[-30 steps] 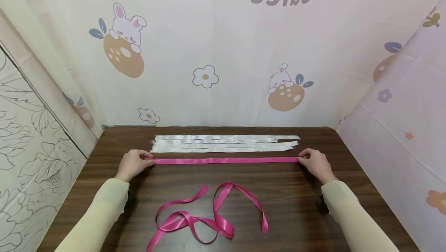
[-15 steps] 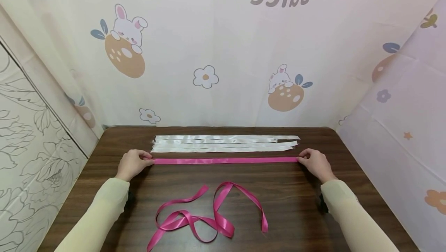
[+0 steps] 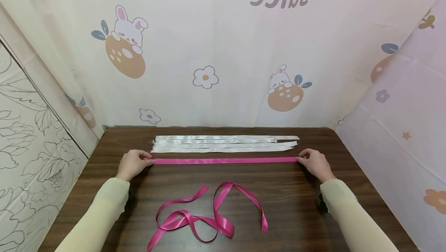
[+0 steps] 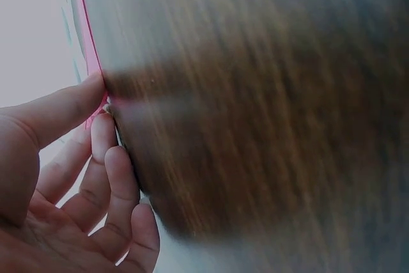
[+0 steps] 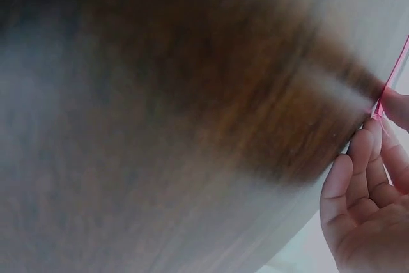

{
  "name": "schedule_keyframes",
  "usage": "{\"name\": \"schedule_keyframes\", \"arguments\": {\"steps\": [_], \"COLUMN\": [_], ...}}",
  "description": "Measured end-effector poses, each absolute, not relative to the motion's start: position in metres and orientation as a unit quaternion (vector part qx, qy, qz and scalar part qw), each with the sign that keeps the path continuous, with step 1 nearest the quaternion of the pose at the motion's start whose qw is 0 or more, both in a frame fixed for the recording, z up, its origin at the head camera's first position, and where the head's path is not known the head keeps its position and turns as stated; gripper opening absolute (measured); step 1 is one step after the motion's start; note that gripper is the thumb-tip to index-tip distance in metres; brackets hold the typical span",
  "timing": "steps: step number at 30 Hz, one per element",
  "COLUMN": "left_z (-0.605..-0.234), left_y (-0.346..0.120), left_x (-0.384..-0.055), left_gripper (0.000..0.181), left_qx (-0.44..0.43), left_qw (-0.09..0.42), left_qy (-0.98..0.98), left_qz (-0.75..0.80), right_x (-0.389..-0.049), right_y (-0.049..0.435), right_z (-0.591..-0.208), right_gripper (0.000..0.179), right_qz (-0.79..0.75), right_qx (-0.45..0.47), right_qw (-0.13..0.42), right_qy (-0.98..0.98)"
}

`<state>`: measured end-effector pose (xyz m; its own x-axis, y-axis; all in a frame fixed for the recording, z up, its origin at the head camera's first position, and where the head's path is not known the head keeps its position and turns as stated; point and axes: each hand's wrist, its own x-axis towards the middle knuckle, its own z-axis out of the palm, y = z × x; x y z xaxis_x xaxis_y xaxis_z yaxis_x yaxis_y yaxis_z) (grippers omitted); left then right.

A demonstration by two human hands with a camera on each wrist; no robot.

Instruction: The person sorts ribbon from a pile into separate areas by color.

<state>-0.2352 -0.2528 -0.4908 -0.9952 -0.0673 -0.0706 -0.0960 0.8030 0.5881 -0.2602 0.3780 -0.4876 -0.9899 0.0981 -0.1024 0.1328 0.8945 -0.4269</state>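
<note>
A pink satin ribbon strip (image 3: pixel 224 160) runs straight and taut from side to side, just in front of the white ribbons. Its left end is pinched between the thumb and fingers of my left hand (image 3: pixel 133 163); the left wrist view shows the pink end (image 4: pixel 94 71) under the thumb. My right hand (image 3: pixel 316 163) pinches the other end, and in the right wrist view the thin pink edge (image 5: pixel 383 97) shows between thumb and fingers. Several white ribbon strips (image 3: pixel 209 150) lie side by side behind it, frayed at their left ends.
A longer loose pink ribbon (image 3: pixel 189 221) lies in loops and twists at the front middle of the dark wooden table (image 3: pixel 278 194). A printed curtain (image 3: pixel 223 50) hangs right behind the table's back edge, with more cloth at both sides.
</note>
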Motion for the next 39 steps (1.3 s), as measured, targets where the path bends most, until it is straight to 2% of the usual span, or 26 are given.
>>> {"name": "schedule_keyframes", "arguments": {"steps": [6,13,29,39], "left_z": [-0.486,-0.473,-0.442,-0.438], "left_y": [-0.257,-0.258,-0.213,-0.171], "left_x": [-0.234,-0.232,-0.223,-0.212], "left_gripper": [0.030,0.034,0.032,0.021], "left_qx": [-0.038,-0.027,0.026,0.085], "left_qw": [0.029,0.015,-0.043,-0.042], "left_qy": [0.951,0.953,0.956,0.946], "left_qz": [0.307,0.300,0.289,0.311], "right_x": [-0.256,-0.252,-0.237,-0.224], "right_y": [0.384,0.387,0.348,0.312], "right_z": [-0.485,-0.476,-0.442,-0.435], "right_gripper": [0.046,0.046,0.038,0.031], "right_qz": [-0.208,-0.201,-0.205,-0.211], "right_qx": [0.063,0.045,-0.029,-0.082], "right_qw": [0.002,-0.020,-0.051,-0.055], "right_qy": [0.976,0.978,0.977,0.972]}}
